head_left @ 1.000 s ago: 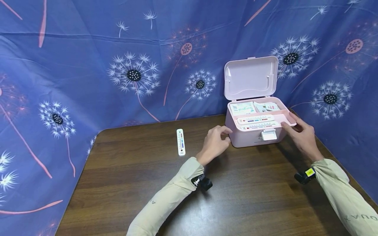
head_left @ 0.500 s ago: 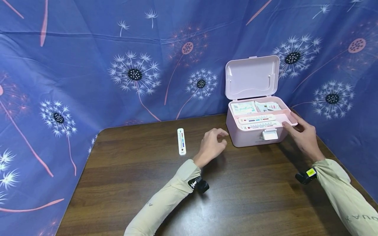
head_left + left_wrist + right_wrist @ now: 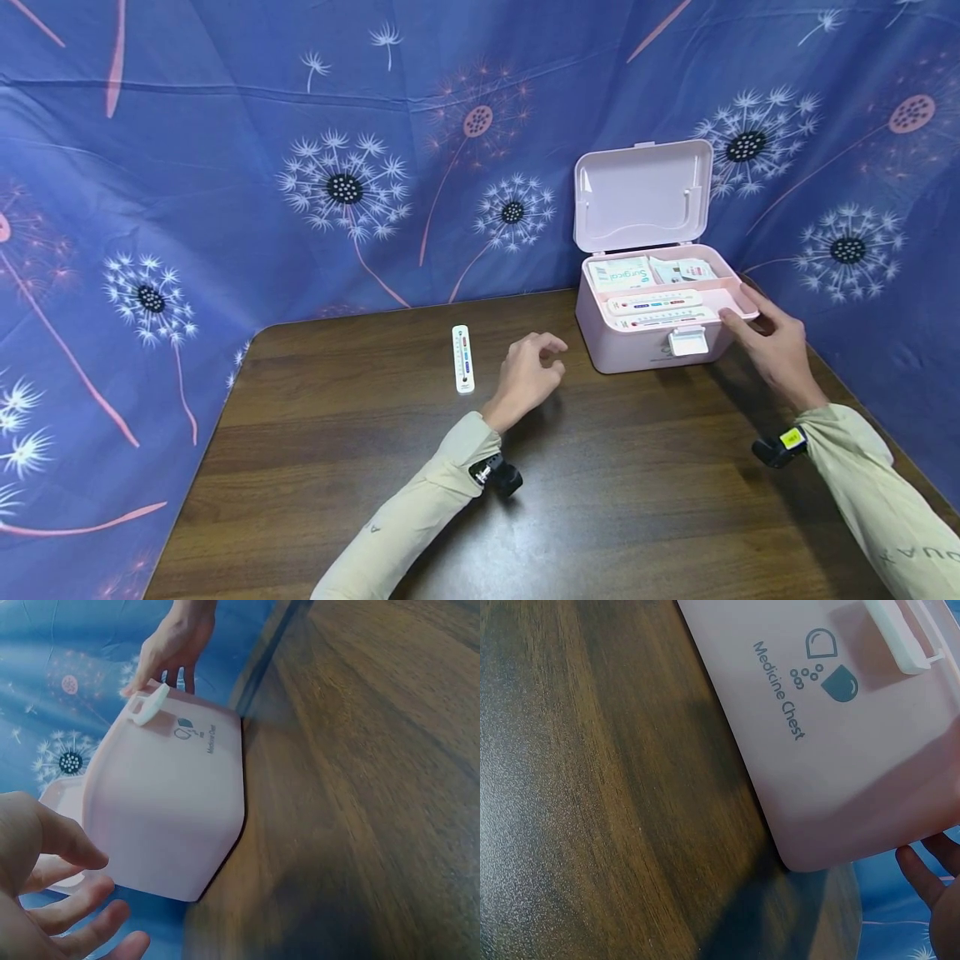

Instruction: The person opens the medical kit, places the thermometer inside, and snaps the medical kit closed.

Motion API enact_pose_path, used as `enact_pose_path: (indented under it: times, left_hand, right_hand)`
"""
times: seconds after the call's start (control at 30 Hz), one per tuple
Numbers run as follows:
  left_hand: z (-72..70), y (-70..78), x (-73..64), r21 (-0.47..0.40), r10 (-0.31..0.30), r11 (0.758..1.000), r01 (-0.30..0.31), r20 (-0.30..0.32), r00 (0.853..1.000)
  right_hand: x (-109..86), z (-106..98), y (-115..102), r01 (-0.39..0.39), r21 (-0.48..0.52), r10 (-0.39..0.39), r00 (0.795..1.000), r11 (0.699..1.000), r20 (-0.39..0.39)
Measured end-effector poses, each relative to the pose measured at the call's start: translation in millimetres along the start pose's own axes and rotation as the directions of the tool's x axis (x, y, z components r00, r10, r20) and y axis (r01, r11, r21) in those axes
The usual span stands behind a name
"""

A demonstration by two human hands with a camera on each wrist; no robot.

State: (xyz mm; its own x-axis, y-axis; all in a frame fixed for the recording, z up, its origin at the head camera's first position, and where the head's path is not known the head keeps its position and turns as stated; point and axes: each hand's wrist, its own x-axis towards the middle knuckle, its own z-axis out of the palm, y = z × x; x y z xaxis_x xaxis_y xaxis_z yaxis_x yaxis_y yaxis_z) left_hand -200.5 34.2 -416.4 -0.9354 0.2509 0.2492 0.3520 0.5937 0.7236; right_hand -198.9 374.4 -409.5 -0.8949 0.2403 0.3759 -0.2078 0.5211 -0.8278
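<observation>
A pink medicine chest (image 3: 630, 354) stands at the table's back right, its lid (image 3: 641, 196) raised against the backdrop. At its front right corner my right hand (image 3: 776, 354) grips the rim, thumb at the front and fingers along the side. My left hand (image 3: 522, 379) hovers over the table left of the chest, fingers loosely bent around nothing. A white thermometer (image 3: 463, 360) lies on the table to the left of that hand. Two similar thermometers (image 3: 654, 302) lie in the chest's front compartment. The right wrist view shows the "Medicine Chest" print (image 3: 780, 691) on the front wall.
Behind the divider sit a packet marked "Surgical" (image 3: 621, 273) and another white packet (image 3: 684, 270). A white latch (image 3: 687, 341) sticks out at the chest's front. A blue dandelion cloth (image 3: 247, 208) hangs along the back and right of the brown table (image 3: 337, 433).
My left hand has drawn away from the chest's left side, moving left and slightly toward me. The right hand stays at the chest's corner, and the thermometers keep their places.
</observation>
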Motion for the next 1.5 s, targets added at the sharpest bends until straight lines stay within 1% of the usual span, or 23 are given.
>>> enact_pose_path:
  times: [0.07,0.27,0.33,0.5,0.7,0.93,1.1,1.23,1.4,1.5]
  left_hand:
    - [-1.0,-1.1,-1.0,0.006,-0.003,1.0,0.003,-0.001,1.0]
    - [-3.4,-5.2,-2.8,0.026,-0.017,1.0,0.018,-0.011,1.0]
    - [-3.9,-7.0,-3.3,0.021,-0.017,1.0,0.017,-0.015,1.0]
    - [-5.3,-10.6,-5.0,0.018,-0.024,1.0,0.024,-0.025,0.999]
    - [-8.0,-15.1,-7.3,0.036,-0.047,0.998,0.048,-0.026,0.999]
    - [-11.8,-20.6,-9.6,0.02,-0.062,0.998,0.063,-0.023,0.998]
    - [-13.8,-25.0,-10.1,0.007,-0.071,0.997,0.071,-0.009,0.997]
    - [-16.2,-27.4,-10.5,0.003,-0.067,0.998,0.067,-0.021,0.998]
    - [-17.0,-31.1,-12.0,0.026,-0.069,0.997,0.069,-0.034,0.997]
    - [-16.6,-33.9,-13.8,0.044,-0.086,0.995,0.088,-0.031,0.996]
  right_hand:
    - [0.5,-0.4,2.4,-0.005,0.007,0.005,1.0,1.0,-0.002]
    - [7.5,-0.5,29.6,-0.013,-0.006,0.013,1.0,1.0,-0.005]
    - [8.4,-0.2,34.0,-0.011,-0.018,0.011,1.0,1.0,-0.005]
    - [8.0,-0.5,32.6,-0.013,-0.044,0.014,1.0,0.999,0.004]
    - [9.3,-1.3,32.2,-0.035,-0.036,0.035,0.999,0.999,0.015]
    - [9.4,-0.9,30.7,-0.039,-0.057,0.039,0.999,0.998,0.008]
    - [8.0,1.4,25.6,-0.046,-0.082,0.048,0.999,0.996,0.023]
    - [8.3,2.0,22.9,-0.038,-0.078,0.041,0.999,0.996,0.033]
    - [8.5,0.6,23.1,-0.034,-0.065,0.037,0.999,0.997,0.036]
    - [8.5,-1.3,24.0,-0.047,-0.055,0.05,0.998,0.997,0.043]
